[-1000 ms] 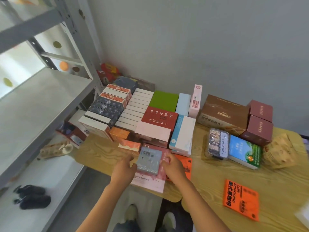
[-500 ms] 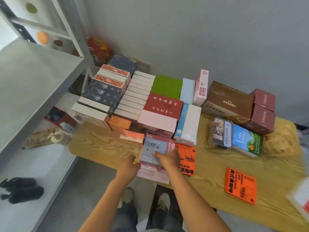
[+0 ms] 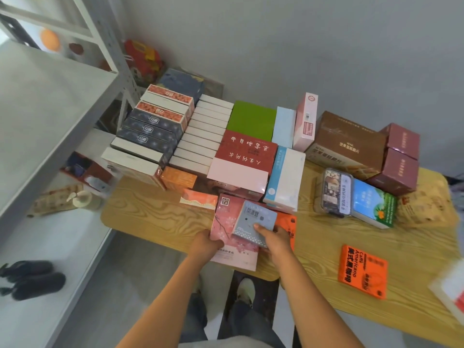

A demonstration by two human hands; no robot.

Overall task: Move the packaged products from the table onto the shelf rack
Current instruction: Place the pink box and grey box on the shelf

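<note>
Left hand (image 3: pixel 206 243) gripping the near-left edge of flat pink blossom-printed box (image 3: pixel 227 237), overhanging the near rim of the wood-grain table (image 3: pixel 155 217). Right hand (image 3: pixel 275 241) pinching small grey-blue box (image 3: pixel 253 223) on top, thumb over it. Grey metal shelf rack (image 3: pixel 45 116) at left, top board bare beside the stacked cartons.

Soft, even daylight comes from ten o'clock and washes out the grey metal shelf rack (image 3: pixel 45 126). Shadows are faint. Wide-angle bending curves the edges; the orange flat packet (image 3: pixel 362 272) at four o'clock smears slightly.
</note>
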